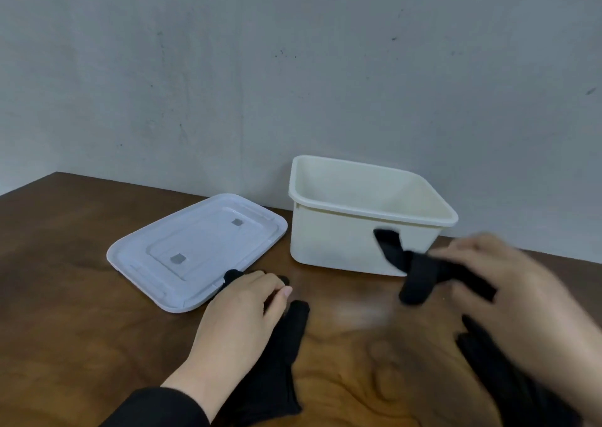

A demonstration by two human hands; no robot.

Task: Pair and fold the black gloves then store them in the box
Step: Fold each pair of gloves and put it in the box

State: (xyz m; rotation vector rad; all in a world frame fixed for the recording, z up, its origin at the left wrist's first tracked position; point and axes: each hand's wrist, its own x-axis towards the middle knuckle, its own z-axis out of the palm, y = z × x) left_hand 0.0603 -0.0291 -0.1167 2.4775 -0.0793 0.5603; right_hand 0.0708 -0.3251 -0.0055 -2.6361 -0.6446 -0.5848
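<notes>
Head view. Two black gloves in play. The first glove [277, 361] lies flat on the wooden table [97, 329], cuff toward the person, fingertips pointing away toward the lid [195, 250]; its long axis runs near to far, tilted slightly right. The left hand [237, 316] rests on top of it, palm down, fingers lightly bent over the glove's finger end. Whether those fingers press flat or pinch the fabric cannot be told; the glove's upper part is hidden under the hand.

The second glove [420, 273] is off the table at its far end, held by the right hand [508, 283]. That hand is motion-blurred; its fingers appear curled round the glove's middle, with loose glove fingers sticking out left and up, in front of the box's near wall. More black fabric [495, 371] trails under the right wrist toward the lower right edge; whether it is the same glove is unclear.

The box [329, 241] stands open, upright, against the wall [293, 68], beyond and between the hands, nearer the right one. Lid lies flat to its left, just beside it.

Judgement: pairing not yet done. The held glove sits to the right of the flat one, well apart, and its axis runs roughly crosswise to it. The next move likely calls for carrying it leftward and turning it to match the flat glove's near-far axis.
</notes>
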